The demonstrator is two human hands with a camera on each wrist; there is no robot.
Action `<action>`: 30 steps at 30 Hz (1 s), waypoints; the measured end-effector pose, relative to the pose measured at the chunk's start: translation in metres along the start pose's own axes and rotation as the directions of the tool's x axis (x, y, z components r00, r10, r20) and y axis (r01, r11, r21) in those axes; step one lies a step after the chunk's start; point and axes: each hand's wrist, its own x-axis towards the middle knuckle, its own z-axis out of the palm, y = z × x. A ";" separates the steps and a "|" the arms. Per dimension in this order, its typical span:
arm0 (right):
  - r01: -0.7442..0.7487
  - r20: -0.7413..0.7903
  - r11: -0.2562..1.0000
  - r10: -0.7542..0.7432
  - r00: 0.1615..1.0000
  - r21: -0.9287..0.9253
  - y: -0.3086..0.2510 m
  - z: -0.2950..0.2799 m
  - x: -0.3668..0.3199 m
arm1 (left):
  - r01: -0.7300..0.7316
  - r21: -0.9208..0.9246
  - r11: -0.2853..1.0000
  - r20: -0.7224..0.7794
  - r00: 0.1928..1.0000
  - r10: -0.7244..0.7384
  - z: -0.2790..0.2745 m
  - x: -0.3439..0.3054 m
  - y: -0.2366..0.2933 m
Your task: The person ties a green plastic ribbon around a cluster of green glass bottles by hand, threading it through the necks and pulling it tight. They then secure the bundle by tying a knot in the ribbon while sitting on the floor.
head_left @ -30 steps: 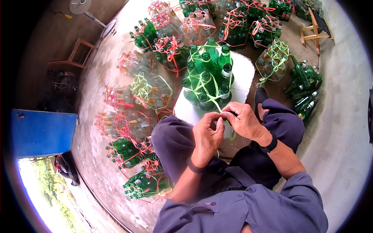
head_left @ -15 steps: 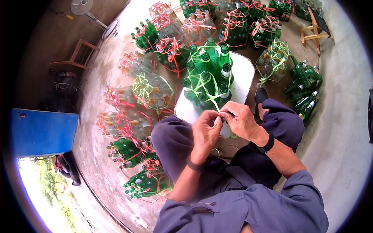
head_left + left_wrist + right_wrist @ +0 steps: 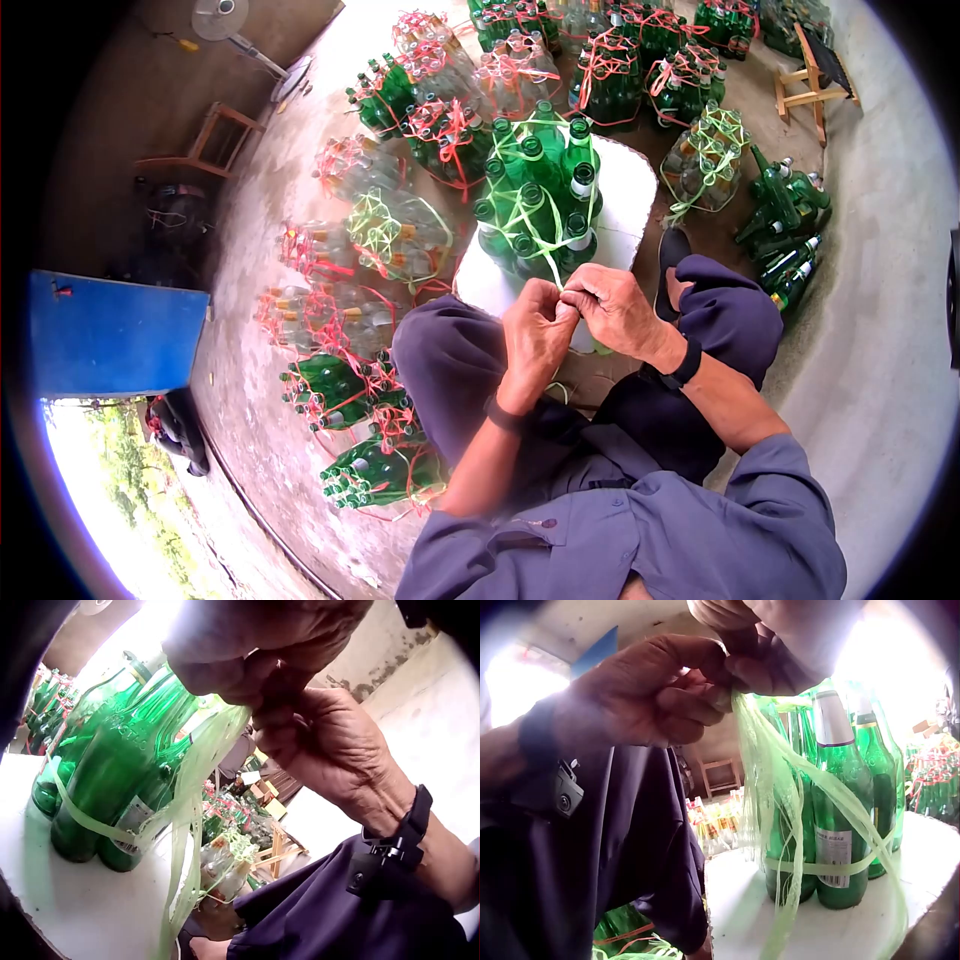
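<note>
A bundle of green glass bottles [image 3: 532, 200] stands upright on a white board [image 3: 625, 190], with pale green plastic strap crossing the necks. At the bundle's near side my left hand [image 3: 535, 335] and right hand [image 3: 620, 315] meet, fingertips together, both pinching the strap. The wrist views show the strap [image 3: 180, 802] running from the fingers down around the bottles, its loose strands [image 3: 769, 787] hanging beside them. My curled fingers cover the spot where the strap is held.
Tied bundles with red strap [image 3: 325, 320] stand on the floor to the left and beyond. Loose green bottles [image 3: 785, 215] lie at the right near the wall, below a wooden folding stool [image 3: 810, 90]. A blue panel [image 3: 120, 335] is at far left.
Both hands stay together on the strap and have shifted only slightly. The head view has turned a little, so the surroundings on the left sit further right.
</note>
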 end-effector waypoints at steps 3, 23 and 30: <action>-0.032 -0.022 0.999 0.032 0.999 -0.011 0.001 0.003 -0.002 | 0.043 -0.077 0.996 0.020 0.999 -0.042 -0.001 0.000 -0.003; -0.344 0.067 0.925 0.338 0.939 0.162 -0.009 -0.003 0.000 | 0.196 -0.369 0.908 0.171 0.975 -0.141 -0.008 0.002 -0.005; -0.437 0.108 0.864 0.424 0.899 0.249 -0.004 0.000 -0.003 | 0.282 -0.474 0.834 0.218 0.956 -0.199 -0.015 0.003 -0.004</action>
